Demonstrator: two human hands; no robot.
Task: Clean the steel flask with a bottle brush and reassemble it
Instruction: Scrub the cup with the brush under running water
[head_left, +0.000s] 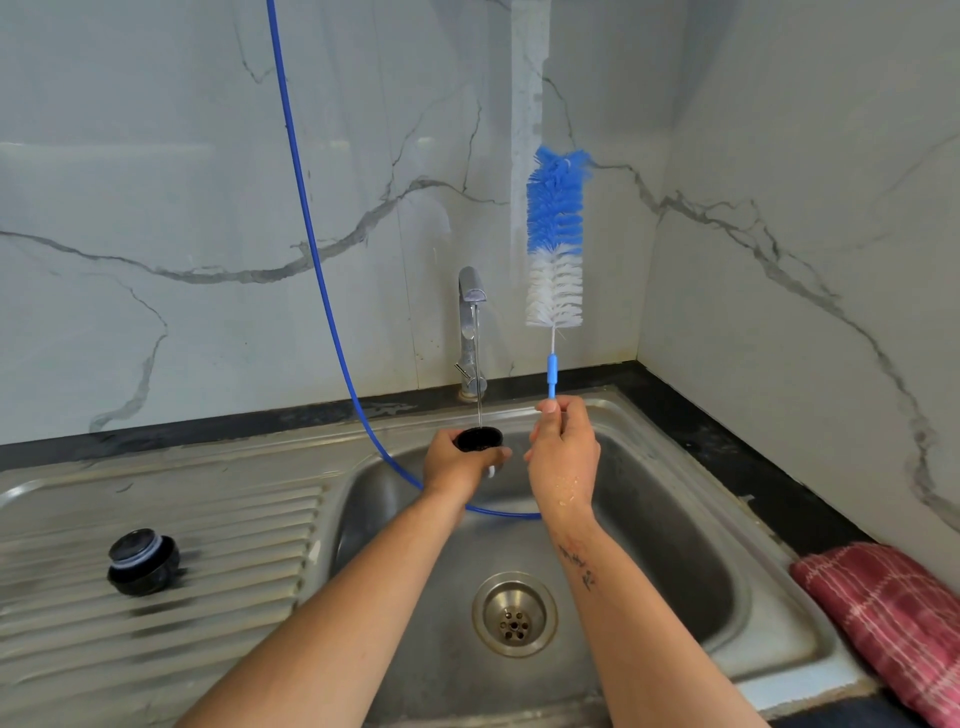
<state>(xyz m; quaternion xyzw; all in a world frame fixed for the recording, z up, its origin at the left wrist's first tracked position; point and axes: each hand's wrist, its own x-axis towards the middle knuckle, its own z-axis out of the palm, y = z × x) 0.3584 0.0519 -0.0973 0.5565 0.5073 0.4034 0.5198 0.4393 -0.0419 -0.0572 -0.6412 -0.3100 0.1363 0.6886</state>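
Marble-veined wall panels (182, 208) back a steel sink (649, 499) set in a dark-edged desk (727, 447).

Items at the basin:
- Flask (479, 439), dark mouth upward, held over the basin directly under the tap (470, 332); a thin stream of water runs from the spout into its opening. Most of its body is hidden by the hand.
- Left hand (457, 465), fingers wrapped around the flask just below its rim.
- Right hand (563, 452), fingers pinching the lower end of the bottle brush (555, 234) handle, just beside the flask.
- Bottle brush, upright, bristle head raised well above the hands; bristles blue at the top, white below, on a thin wire stem with a light blue grip.
- Blue hose (311, 249), hanging from above, curving down into the basin behind both wrists.
- Drain (514, 616), at the basin floor between the forearms.

Items on the ribbed draining board (156, 597), left:
- Flask lid (143, 561), black, well apart from the hands.

Right edge: red patterned cloth (888, 613), bunched beside the sink rim.
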